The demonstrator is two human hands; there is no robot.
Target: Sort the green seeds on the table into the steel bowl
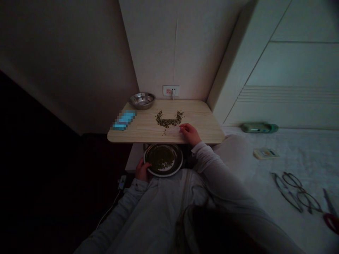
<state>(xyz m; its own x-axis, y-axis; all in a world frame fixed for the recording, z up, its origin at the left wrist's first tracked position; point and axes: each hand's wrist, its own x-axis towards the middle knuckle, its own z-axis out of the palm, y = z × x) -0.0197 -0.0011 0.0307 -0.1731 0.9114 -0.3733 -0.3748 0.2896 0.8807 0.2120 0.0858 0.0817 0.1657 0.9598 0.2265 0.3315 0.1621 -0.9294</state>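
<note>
With its fingers closed on the rim, my left hand (142,171) holds a round steel dish (180,159) just below the table's front edge. Small green beans (160,157), which look like mung beans, cover much of the dish's bottom. My right hand (190,133) is over the front of the pale wooden table (203,120), pinching a thin, whitish, see-through sheet (173,131). Beyond that sheet, more green beans (169,122) lie loose on the tabletop in a curved band, some scattered at its ends.
An metal bowl (142,101) stands at the table's back left, near a blurred-out blue object (124,120). A wall socket (171,90) holds a plug. On the bed at right lie a green bottle (259,127), a small packet (266,153), eyeglasses (299,192) and red-handled scissors (331,222).
</note>
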